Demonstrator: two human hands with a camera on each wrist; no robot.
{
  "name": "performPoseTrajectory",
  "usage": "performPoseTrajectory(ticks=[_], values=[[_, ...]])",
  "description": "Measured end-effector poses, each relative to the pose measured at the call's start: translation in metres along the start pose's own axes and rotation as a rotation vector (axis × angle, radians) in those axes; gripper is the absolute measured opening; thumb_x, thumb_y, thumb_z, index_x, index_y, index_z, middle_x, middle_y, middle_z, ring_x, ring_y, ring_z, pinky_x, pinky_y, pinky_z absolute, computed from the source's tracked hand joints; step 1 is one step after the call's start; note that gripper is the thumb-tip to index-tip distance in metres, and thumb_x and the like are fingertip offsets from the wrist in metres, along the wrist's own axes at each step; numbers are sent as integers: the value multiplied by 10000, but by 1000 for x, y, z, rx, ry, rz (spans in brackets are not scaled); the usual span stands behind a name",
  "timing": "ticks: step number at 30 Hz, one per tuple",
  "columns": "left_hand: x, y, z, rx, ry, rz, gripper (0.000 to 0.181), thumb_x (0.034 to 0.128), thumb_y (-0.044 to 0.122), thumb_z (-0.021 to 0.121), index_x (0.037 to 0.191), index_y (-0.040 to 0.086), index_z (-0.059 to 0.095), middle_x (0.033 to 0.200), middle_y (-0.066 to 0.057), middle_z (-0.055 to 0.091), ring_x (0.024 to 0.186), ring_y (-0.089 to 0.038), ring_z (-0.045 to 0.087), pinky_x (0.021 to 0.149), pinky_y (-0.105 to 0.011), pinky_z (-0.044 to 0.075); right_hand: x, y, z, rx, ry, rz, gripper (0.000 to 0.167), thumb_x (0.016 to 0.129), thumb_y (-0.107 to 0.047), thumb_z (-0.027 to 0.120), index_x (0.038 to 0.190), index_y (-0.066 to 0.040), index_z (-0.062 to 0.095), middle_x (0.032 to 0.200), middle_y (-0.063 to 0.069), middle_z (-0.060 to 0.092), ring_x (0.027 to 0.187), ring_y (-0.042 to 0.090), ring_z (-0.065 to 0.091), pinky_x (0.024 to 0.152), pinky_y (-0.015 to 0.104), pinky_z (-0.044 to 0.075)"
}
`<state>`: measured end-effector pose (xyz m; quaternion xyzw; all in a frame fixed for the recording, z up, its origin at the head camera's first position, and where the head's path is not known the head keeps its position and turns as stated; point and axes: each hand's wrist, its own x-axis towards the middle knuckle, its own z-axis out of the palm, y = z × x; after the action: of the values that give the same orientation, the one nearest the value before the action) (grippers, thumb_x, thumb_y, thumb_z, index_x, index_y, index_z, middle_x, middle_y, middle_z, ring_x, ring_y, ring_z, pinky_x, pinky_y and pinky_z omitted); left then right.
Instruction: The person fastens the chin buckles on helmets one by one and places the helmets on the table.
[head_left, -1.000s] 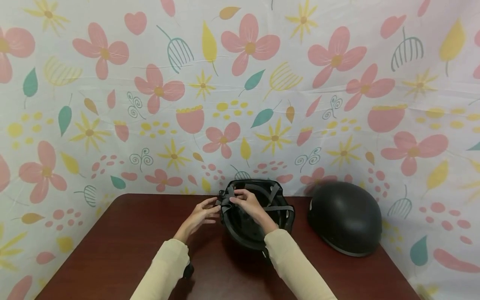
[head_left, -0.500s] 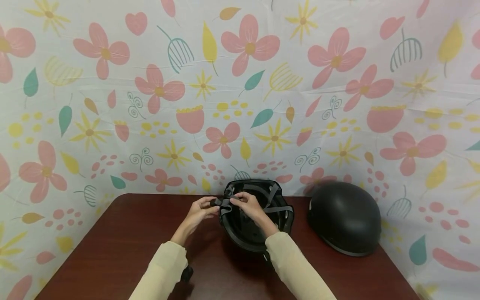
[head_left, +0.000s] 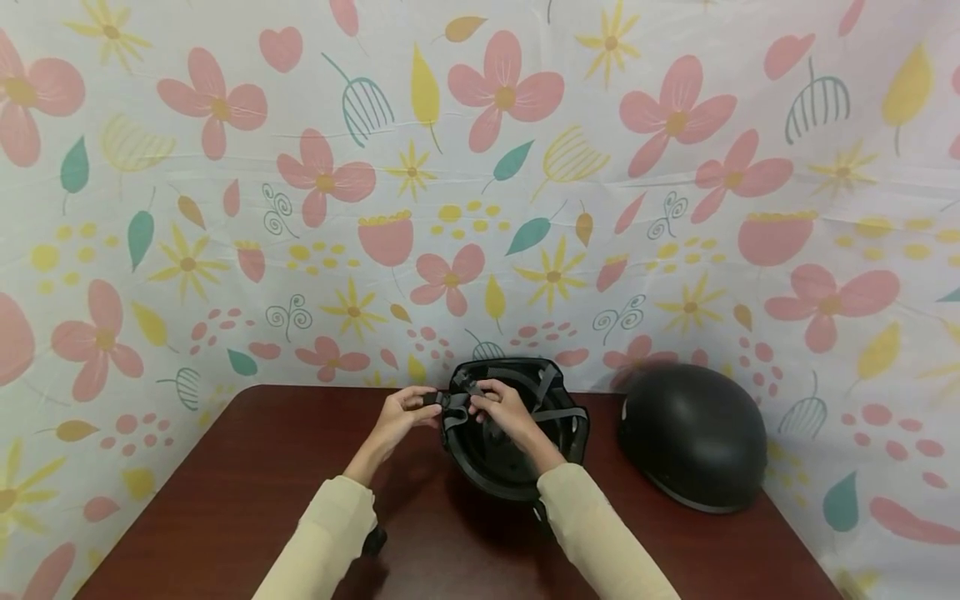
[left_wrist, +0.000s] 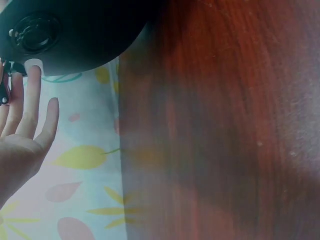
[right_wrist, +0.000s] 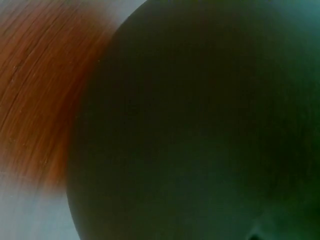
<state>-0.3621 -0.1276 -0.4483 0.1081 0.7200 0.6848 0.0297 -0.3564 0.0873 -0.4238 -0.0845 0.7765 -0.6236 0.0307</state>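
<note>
Watching on the remote feed: left hand (head_left: 397,419) pinches a dark buckle piece (head_left: 432,399) between thumb and forefinger, just outside the left rim of an upturned helmet; in the left wrist view its other fingers reach up, loosely extended. Right hand (head_left: 508,415) reaches across the helmet's opening and pinches the grey strap (head_left: 455,408) near that same rim, thumb and fingertips together; the exact bit under the fingers is too small for me to make out. The hands are near each other, apart, with the strap between them. The black helmet (head_left: 491,462) sits near the back of the table, right of centre, hollow facing me, more grey webbing (head_left: 562,417) crossing its right side. From the left wrist I get its dark shell up close, with a round fitting (left_wrist: 36,33) on the side. The right wrist gives me mostly a blurred dark curve (right_wrist: 195,125), with wood at the left. Cream sleeves (head_left: 322,533) on both arms; a small dark object shows beside the left one, too hidden to name. A second black helmet (head_left: 693,437) rests dome up to the right, well clear of the hands. Under everything, a reddish-brown table (head_left: 247,475); behind, a white flowered cloth (head_left: 450,167).
</note>
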Motion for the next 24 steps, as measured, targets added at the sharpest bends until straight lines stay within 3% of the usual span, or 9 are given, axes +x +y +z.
performPoseTrajectory(ticks=[7,11,16,19,24], values=[[-3,9,-3,0,23,15,413,894,114,702,1279,-2,609,936,-4,689,834,-270,734,921,-484,543,-4,-4,-1,16,-71,-33,496,974,-85,569,1456,-115,454,1001,203,719,710,112,650,753,306,553],[-4,10,-3,6,9,34,413,893,125,708,1273,-2,608,868,33,686,850,-282,722,908,-448,555,-6,-6,-1,31,-78,-55,489,973,-59,553,1450,-118,464,1064,242,696,789,161,665,779,353,546],[-6,17,0,-27,10,71,377,887,106,710,1247,32,629,814,39,651,783,-194,708,853,-359,578,-5,-9,0,41,-42,-42,438,959,-51,561,1391,-119,541,1078,204,700,868,188,664,841,425,545],[-9,23,4,-21,18,99,372,881,85,711,1243,43,636,821,38,662,747,-129,691,818,-321,579,-7,-12,0,26,-22,-19,387,952,-90,585,1337,-120,594,1098,147,714,936,187,673,854,378,545],[-14,32,14,25,4,148,414,890,94,705,1282,5,603,852,63,675,752,-89,672,792,-276,559,-13,-15,-6,-1,6,-5,357,943,-167,611,1298,-137,633,1130,107,724,1072,250,657,701,265,421]])
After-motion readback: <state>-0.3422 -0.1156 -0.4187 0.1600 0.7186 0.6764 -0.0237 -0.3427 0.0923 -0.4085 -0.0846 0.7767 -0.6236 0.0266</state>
